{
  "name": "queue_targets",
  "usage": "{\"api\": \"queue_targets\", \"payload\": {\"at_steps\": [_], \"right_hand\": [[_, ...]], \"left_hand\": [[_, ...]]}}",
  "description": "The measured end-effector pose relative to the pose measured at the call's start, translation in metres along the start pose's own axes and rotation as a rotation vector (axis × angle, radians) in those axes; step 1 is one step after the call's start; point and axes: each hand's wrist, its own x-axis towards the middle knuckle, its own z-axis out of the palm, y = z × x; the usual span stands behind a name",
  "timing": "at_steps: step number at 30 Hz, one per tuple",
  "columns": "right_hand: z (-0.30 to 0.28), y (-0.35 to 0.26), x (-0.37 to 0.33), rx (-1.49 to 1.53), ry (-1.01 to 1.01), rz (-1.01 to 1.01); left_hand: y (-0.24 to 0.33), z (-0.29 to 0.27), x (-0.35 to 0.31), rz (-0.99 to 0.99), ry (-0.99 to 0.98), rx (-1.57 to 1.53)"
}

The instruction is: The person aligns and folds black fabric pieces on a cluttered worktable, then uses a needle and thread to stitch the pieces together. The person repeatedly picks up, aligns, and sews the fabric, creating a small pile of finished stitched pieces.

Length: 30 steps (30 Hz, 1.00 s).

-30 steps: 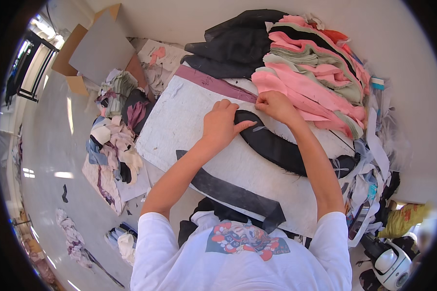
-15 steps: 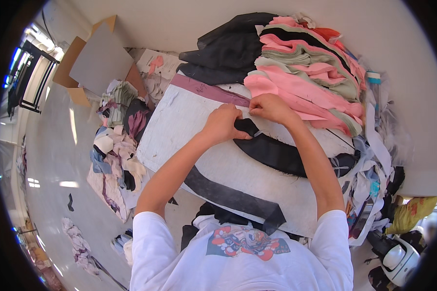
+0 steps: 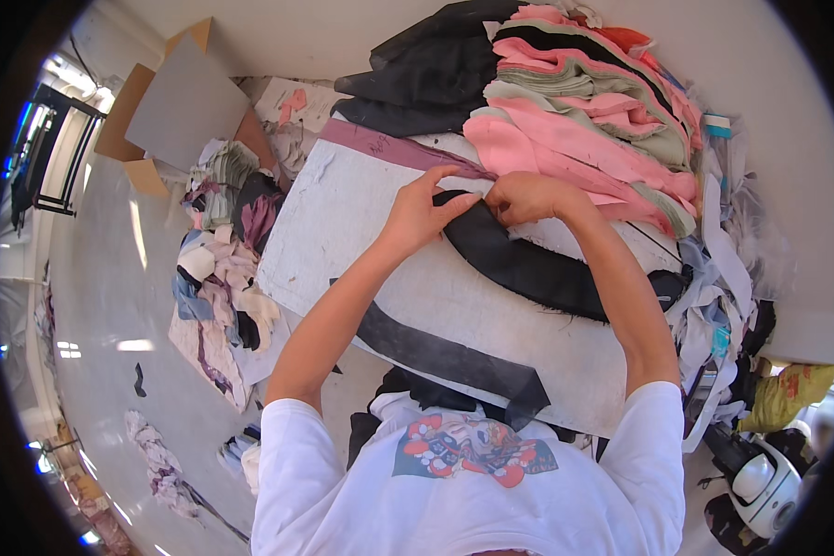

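A curved black fabric piece [image 3: 528, 269] with a frayed lower edge lies on the white work board [image 3: 306, 246]. My left hand [image 3: 422, 213] grips its upper left end, thumb on top and fingers along the far side. Close beside it, my right hand [image 3: 528, 197] has its fingers pinched at the same end's edge; its fingertips are partly hidden. The other end of the black piece passes behind my right forearm. Nearer to me lies a flat dark grey fabric strip [image 3: 445, 347] with an angled end. A mauve strip [image 3: 371, 144] runs along the board's far edge.
Stacked pink and sage fabric pieces [image 3: 565, 148] lie beyond my right hand, with black fabric [image 3: 426, 83] beside them. Scraps pile up left of the board [image 3: 222, 287] and right of it [image 3: 713, 315]. An open cardboard box [image 3: 181, 107] stands at the far left.
My right hand has come down onto the end of the black piece from above it. My left hand has shifted up slightly. The light tie strip at that end no longer shows.
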Motion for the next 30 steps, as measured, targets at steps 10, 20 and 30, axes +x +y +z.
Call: {"api": "queue_targets", "payload": {"at_steps": [10,20,30], "right_hand": [[0.0,0.005,-0.01,0.226,-0.027,0.105],[-0.002,0.015,-0.037,-0.008,0.27,0.059],[-0.013,-0.026,-0.084,-0.129,0.351,0.095]], "left_hand": [[-0.025,-0.002,-0.117,0.371,0.116,0.667],[-0.017,-0.027,-0.115,0.118,-0.272,0.57],[0.003,0.029,-0.067,-0.163,-0.245,-0.645]]}}
